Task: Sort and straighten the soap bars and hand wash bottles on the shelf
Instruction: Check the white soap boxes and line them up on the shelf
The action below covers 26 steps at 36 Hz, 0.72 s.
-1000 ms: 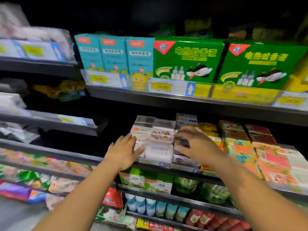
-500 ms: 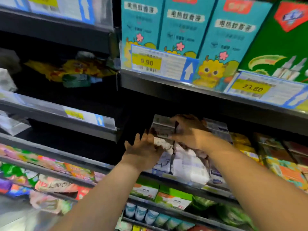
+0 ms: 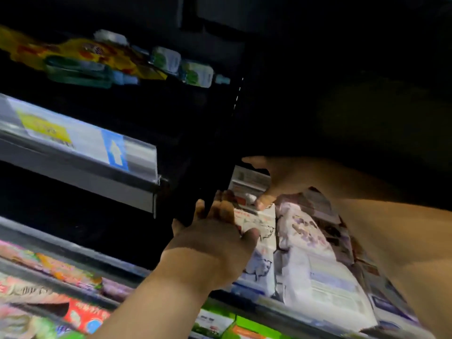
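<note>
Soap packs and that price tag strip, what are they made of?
Soap packs: probably thin glossy plastic or coated paper; they look crinkled and shiny, though blurred. Price tag strip: likely clear hard plastic; the yellow label shows through.

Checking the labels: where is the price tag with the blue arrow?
In the head view the price tag is left of centre, on the grey shelf rail, up and left of the left hand.

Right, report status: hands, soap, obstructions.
Left hand grips front soap pack, thumb across it. Right hand pinches rear soap box. Black upright crowds left fingers.
</note>
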### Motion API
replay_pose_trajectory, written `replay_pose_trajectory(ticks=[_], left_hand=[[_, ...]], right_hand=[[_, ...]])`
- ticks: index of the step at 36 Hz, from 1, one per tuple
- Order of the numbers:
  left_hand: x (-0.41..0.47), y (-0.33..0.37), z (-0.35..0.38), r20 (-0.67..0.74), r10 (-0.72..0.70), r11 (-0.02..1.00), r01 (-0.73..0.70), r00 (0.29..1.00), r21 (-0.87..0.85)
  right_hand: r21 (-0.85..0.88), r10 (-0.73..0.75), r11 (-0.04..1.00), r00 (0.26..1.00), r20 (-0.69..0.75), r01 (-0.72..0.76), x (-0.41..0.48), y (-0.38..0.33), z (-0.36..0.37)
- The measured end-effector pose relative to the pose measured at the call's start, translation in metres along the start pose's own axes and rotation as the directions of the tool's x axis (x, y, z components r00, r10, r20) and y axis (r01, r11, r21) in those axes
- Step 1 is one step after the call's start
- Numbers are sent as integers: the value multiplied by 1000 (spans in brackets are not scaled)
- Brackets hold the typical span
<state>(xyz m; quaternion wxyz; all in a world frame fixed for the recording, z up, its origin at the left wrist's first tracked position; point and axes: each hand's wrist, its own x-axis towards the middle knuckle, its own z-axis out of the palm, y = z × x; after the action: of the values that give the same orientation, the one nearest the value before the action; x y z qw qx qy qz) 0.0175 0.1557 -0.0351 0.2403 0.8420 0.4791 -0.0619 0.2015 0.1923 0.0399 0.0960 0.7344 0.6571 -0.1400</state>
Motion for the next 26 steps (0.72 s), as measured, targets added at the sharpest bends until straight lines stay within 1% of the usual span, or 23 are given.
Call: replay_pose_trajectory(ticks=[4, 9, 13, 15, 18, 21, 24, 26], left_hand=[[-4, 1, -3, -20, 10, 1000, -11, 1000, -15], [-5, 1, -3, -36, 6, 999, -8, 999, -50], [-6, 2, -4, -31, -1, 998, 0, 1000, -62], [-5, 2, -4, -37, 3, 997, -6, 999, -71], [-5, 2, -4, -28, 3, 998, -5, 1000, -64], [-3, 2, -3, -38, -9, 998, 7, 999, -58], [-2, 2, -1, -32, 4, 999, -5, 999, -51], [-3, 0, -1, -6, 43, 999, -43, 999, -14]], right_hand=[[5, 43, 999, 995, 87, -43, 10, 4, 3], [-92, 102, 991, 993, 54, -97, 18, 1, -1], [-168, 113, 980, 993, 22, -107, 14, -5, -6], [-136, 115, 984, 993, 6, -113, 11, -5, -6], [-28, 77, 997, 997, -23, -78, 8, -3, -3], [-6, 36, 999, 997, -73, -36, 6, -5, 2], [59, 17, 998, 980, -199, -5, 3, 0, 5], [117, 16, 993, 957, -290, 19, -1, 5, 8]])
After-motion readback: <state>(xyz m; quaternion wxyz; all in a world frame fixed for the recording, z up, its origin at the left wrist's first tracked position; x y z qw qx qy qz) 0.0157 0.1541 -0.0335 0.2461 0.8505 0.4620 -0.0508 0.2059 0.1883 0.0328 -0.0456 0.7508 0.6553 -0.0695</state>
